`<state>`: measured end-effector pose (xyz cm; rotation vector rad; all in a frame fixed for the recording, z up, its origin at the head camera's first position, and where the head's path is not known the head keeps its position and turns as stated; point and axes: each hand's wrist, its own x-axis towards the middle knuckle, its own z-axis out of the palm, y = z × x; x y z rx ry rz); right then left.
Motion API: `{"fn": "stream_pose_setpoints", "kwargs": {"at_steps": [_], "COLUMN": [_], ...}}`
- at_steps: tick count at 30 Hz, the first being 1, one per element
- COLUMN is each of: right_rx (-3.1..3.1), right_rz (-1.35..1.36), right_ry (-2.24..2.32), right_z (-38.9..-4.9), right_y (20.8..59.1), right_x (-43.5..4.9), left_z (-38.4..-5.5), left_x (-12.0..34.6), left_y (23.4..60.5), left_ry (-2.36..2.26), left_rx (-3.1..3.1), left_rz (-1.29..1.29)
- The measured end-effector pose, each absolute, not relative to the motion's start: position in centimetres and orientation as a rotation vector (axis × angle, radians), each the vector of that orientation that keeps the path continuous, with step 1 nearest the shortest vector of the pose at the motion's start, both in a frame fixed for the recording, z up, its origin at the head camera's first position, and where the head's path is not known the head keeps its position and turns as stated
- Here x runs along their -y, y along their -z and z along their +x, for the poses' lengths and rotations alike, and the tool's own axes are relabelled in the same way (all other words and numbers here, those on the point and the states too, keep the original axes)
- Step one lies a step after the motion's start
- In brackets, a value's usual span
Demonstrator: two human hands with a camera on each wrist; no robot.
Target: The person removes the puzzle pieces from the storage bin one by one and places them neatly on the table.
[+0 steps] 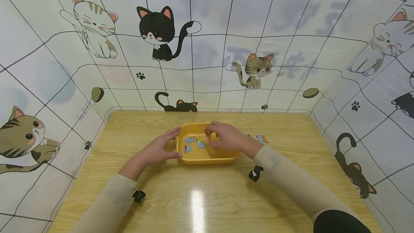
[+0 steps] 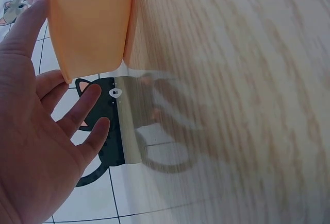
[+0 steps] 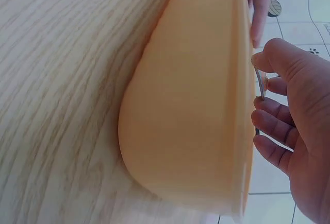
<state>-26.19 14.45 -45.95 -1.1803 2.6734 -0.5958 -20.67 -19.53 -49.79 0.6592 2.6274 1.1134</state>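
Head view: the wooden table (image 1: 207, 197) carries a yellow plastic tub (image 1: 207, 156) near the middle of its far edge; the left hand (image 1: 158, 150) rests against the tub's left side, fingers straight, gripping nothing; the right hand (image 1: 226, 136) reaches over the right rim, fingertips pinching a thin puzzle piece (image 3: 259, 85); more puzzle pieces (image 1: 194, 143) lie inside, loose pieces (image 1: 258, 138) beside the tub toward the table's right edge.
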Motion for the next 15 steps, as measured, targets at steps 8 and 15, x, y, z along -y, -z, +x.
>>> {"fn": "stream_pose_setpoints", "kwargs": {"at_steps": [8, 15], "right_rx": [-2.737, -2.744], "right_rz": [-1.215, -1.200], "right_ry": [0.651, 0.723], "right_z": [-26.4, -26.2], "right_y": [45.6, 45.1], "right_x": [-16.3, -18.0], "left_z": [-20.7, -20.7], "left_x": [19.5, 19.5], "left_y": [49.8, 49.9], "left_ry": [-1.120, -1.124], "left_rx": [-2.626, -2.628], "left_rz": [0.655, 0.660]}}
